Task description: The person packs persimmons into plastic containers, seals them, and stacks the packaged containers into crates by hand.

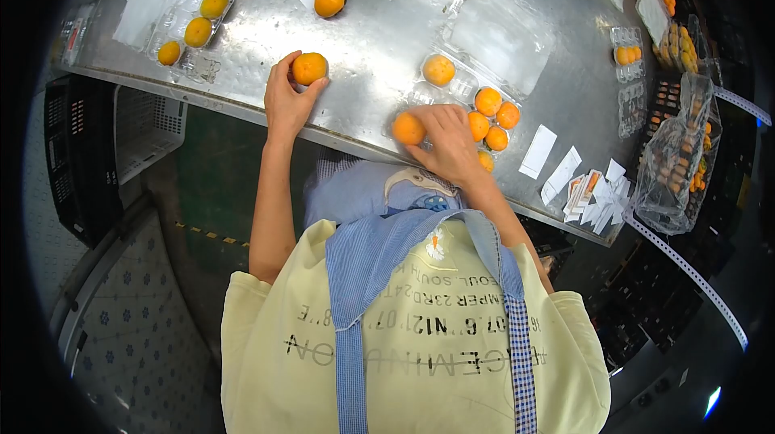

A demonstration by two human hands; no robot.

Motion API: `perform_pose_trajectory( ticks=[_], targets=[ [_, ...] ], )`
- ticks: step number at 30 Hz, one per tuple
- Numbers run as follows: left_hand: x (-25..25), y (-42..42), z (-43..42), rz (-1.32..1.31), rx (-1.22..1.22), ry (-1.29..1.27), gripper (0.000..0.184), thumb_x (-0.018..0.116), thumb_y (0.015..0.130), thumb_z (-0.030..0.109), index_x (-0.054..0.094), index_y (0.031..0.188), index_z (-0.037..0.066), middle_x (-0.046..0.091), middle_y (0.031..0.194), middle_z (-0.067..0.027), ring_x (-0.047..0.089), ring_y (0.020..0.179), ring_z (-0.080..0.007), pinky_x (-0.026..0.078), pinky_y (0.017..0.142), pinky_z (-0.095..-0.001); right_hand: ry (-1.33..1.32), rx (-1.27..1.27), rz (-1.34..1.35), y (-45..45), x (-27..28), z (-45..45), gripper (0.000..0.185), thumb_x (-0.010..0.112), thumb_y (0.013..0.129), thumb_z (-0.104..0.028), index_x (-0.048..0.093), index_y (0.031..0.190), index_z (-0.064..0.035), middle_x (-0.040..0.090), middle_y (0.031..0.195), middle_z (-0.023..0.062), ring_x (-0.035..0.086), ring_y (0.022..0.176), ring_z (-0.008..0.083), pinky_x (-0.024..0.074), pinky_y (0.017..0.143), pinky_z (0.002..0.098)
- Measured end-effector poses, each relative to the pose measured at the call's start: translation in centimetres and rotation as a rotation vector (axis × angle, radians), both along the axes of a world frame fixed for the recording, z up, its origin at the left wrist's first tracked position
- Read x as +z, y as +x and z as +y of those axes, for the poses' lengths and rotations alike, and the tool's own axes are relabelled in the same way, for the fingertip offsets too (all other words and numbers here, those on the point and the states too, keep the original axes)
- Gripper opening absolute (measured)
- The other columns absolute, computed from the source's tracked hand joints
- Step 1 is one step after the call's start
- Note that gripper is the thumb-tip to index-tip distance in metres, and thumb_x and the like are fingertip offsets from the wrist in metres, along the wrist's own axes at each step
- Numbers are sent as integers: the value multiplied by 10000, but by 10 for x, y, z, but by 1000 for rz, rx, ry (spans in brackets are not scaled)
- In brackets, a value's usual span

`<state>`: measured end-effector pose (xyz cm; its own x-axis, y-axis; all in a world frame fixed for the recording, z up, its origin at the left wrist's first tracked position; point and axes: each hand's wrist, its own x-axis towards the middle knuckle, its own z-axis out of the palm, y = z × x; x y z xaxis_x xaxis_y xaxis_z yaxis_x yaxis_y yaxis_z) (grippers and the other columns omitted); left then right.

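Readable on pale-yellow shirt (464, 280), upside down: "SOUTH K", "23RD". Left hand (292, 101) reaching forward over metal table (363, 54), thumb and fingers around orange fruit (310, 67). Right hand (448, 137) palm down, angled leftward, thumb and fingertips around second fruit (408, 129), at clear tray (460, 80); in or beside, cannot tell. Both fruits roundish, near table's front edge; long axis and pointing direction indeterminable.

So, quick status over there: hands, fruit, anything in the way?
Left hand around one orange fruit. Right hand against another fruit, at the clear tray. No obstacle visible between hands.
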<state>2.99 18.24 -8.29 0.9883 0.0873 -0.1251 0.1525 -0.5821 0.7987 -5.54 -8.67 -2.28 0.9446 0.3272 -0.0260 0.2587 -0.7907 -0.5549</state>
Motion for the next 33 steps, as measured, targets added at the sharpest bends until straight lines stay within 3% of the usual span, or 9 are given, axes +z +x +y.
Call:
perform_pose_trajectory(
  ticks=[4,7,17,20,21,25,28,31,33],
  targets=[
    [-4,0,1,-28,-5,-2,600,799,694,234,553,1218,76,575,1066,-94,563,885,-214,470,776,-312,80,-84,-91,8,10,-5,518,778,652,-158,574,1122,-78,598,1038,111,528,1001,296,367,905,401],
    [-1,-1,1,-20,-4,32,594,797,715,218,549,1233,66,588,1088,-100,583,889,-196,480,769,-295,-29,-188,-67,19,16,-10,522,781,650,-160,578,1125,-83,608,1052,99,526,998,285,370,889,399],
    [-3,0,0,8,11,-53,634,810,681,190,540,1243,77,577,1074,-93,569,908,-202,473,794,-302,-150,-139,-121,29,5,-12,520,787,641,-171,610,1128,-128,601,1062,51,504,1029,258,372,860,390],
    [6,-4,-6,-36,12,-179,695,819,665,139,502,1281,83,574,1080,-108,576,972,-219,475,853,-316,-174,-165,-126,28,5,-9,514,788,641,-174,624,1127,-138,586,1090,43,495,1040,260,373,860,388],
    [19,-6,-10,-13,-7,-227,712,802,675,65,452,1296,71,564,1107,-126,575,1033,-223,479,898,-322,-183,-175,-120,27,4,-9,515,789,640,-175,627,1128,-141,582,1097,41,494,1041,262,373,861,389],
    [36,-13,-29,-31,-41,-552,646,745,711,-35,418,1264,38,526,1169,-131,574,1048,-200,509,872,-296,-167,-197,-101,26,5,-7,538,793,645,-184,616,1149,-126,580,1109,54,487,1061,278,382,888,399],
    [52,-18,-40,102,-158,-668,654,728,722,-49,393,1278,26,508,1199,-143,551,1098,-199,509,884,-301,-44,-226,-111,27,21,2,485,760,700,-193,604,1145,-79,584,1077,93,521,998,292,413,876,382],
    [68,-23,-53,77,-244,-643,632,752,697,-31,487,1267,41,503,1207,-85,559,1023,-157,503,716,-240,345,-271,74,27,27,9,492,761,730,-204,584,1164,-53,588,1039,110,564,920,266,462,815,357],
    [72,-29,-64,52,-269,-649,597,766,686,1,557,1242,65,508,1196,-45,560,960,-134,477,617,-210,472,-301,151,26,31,16,491,763,743,-211,579,1165,-40,586,1026,114,576,888,238,476,781,336]
  ],
)
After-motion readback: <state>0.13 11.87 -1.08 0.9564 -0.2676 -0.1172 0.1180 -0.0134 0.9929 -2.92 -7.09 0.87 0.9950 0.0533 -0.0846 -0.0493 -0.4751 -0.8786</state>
